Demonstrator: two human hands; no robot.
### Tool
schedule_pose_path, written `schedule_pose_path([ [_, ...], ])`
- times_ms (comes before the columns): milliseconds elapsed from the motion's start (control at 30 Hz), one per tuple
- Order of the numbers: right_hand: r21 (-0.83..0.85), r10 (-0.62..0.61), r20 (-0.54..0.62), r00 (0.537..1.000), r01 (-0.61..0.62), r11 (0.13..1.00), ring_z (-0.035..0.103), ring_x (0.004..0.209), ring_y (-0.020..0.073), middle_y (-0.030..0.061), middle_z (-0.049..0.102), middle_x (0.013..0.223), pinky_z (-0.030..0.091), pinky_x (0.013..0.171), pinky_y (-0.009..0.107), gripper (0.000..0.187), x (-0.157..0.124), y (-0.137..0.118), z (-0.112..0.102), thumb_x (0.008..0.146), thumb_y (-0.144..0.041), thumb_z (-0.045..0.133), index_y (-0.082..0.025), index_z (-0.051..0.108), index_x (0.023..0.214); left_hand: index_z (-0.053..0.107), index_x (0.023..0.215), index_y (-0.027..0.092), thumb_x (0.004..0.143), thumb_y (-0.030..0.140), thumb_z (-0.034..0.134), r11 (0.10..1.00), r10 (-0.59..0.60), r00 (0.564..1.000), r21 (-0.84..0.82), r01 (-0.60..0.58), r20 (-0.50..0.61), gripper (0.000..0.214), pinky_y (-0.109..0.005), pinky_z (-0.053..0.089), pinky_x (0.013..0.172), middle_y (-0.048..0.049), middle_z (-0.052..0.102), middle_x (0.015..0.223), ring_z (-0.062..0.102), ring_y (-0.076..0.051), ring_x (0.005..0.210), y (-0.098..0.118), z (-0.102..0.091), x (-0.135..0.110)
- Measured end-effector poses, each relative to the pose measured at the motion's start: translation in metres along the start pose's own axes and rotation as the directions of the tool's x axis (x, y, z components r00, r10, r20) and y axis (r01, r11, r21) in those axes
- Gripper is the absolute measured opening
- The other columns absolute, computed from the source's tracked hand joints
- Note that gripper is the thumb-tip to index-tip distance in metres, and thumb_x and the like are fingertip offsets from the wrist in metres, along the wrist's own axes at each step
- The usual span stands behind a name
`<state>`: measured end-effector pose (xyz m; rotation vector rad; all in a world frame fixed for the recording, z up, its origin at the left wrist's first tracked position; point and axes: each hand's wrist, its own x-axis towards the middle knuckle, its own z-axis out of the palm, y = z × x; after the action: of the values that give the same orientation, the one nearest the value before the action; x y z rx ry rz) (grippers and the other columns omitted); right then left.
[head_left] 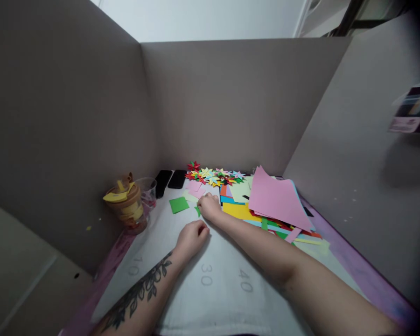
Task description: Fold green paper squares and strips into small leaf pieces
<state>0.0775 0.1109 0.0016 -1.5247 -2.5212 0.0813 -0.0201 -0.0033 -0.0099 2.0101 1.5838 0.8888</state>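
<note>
Right hand point(210, 206): your fingers are curled in at the small green paper piece point(198, 212); whether they pinch it, cannot tell. Left hand point(192, 238): nearer your body over the white mat point(227, 298), fingers loosely curled toward the thumb; no hold can be confirmed. The piece shows at your right fingers' left side, near the green square point(179, 205) and short of the paper stars point(213, 176). Handling, judged: grip its edge lightly so the narrow ends don't crease, steady it with your left fingertips, and press folds flat against the mat.
</note>
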Motion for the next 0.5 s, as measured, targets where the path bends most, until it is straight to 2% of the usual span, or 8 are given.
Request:
schedule_pose_path([
  [67, -0.003, -0.044, 0.053, 0.998, 0.045, 0.999, 0.044, 0.098, 0.0246, 0.0104, 0.066, 0.088, 0.028, 0.082, 0.035, 0.018, 0.000, 0.002, -0.003, 0.080, -0.026, 0.054, -0.020, 0.071, 0.081, 0.060, 0.070, 0.017, 0.078, 0.022, 0.046, 1.000, -0.012, 1.000, 0.025, 0.012, 0.013, 0.017, -0.022, 0.032, 0.057, -0.0015, 0.063, 0.069, 0.053, -0.013, 0.064, 0.002, -0.002, 0.000],
  [133, -0.007, -0.085, 0.090, 0.992, 0.086, 0.996, 0.044, 0.098, 0.0255, 0.0093, 0.066, 0.089, 0.029, 0.081, 0.035, 0.018, -0.001, 0.004, -0.006, 0.076, -0.034, 0.060, -0.021, 0.071, 0.080, 0.061, 0.070, 0.017, 0.078, 0.022, 0.046, 0.999, -0.015, 1.000, 0.048, 0.014, 0.024, 0.017, -0.023, 0.031, 0.057, -0.0018, 0.063, 0.069, 0.053, -0.014, 0.063, 0.004, -0.003, -0.001],
  [300, -0.012, -0.158, 0.106, 0.982, 0.160, 0.987, 0.046, 0.099, 0.0293, 0.0106, 0.065, 0.098, 0.033, 0.080, 0.036, 0.034, -0.002, 0.005, -0.013, 0.064, -0.048, 0.068, -0.020, 0.070, 0.082, 0.062, 0.073, 0.018, 0.078, 0.023, 0.047, 0.996, 0.019, 0.999, 0.089, -0.022, 0.032, 0.017, -0.024, 0.030, 0.057, -0.0033, 0.065, 0.074, 0.055, -0.016, 0.066, 0.007, -0.004, -0.004],
  [367, -0.005, -0.189, 0.074, 0.979, 0.190, 0.982, 0.048, 0.097, 0.0296, 0.0120, 0.064, 0.099, 0.034, 0.079, 0.037, 0.032, 0.001, 0.002, -0.015, 0.068, -0.046, 0.066, -0.018, 0.070, 0.084, 0.062, 0.074, 0.018, 0.079, 0.023, 0.047, 0.995, 0.019, 0.999, 0.094, -0.022, 0.036, 0.016, -0.024, 0.031, 0.057, -0.0034, 0.066, 0.075, 0.056, -0.016, 0.067, 0.008, -0.004, -0.004],
  [500, 0.034, -0.311, 0.041, 0.949, 0.310, 0.950, 0.052, 0.097, 0.0244, 0.0107, 0.065, 0.099, 0.035, 0.083, 0.032, 0.020, 0.011, -0.014, -0.014, 0.080, -0.027, 0.054, -0.017, 0.067, 0.091, 0.062, 0.076, 0.018, 0.079, 0.024, 0.048, 0.993, 0.018, 0.999, 0.116, -0.023, 0.044, 0.016, -0.024, 0.031, 0.058, -0.0039, 0.066, 0.076, 0.056, -0.017, 0.067, 0.007, -0.004, -0.005],
])
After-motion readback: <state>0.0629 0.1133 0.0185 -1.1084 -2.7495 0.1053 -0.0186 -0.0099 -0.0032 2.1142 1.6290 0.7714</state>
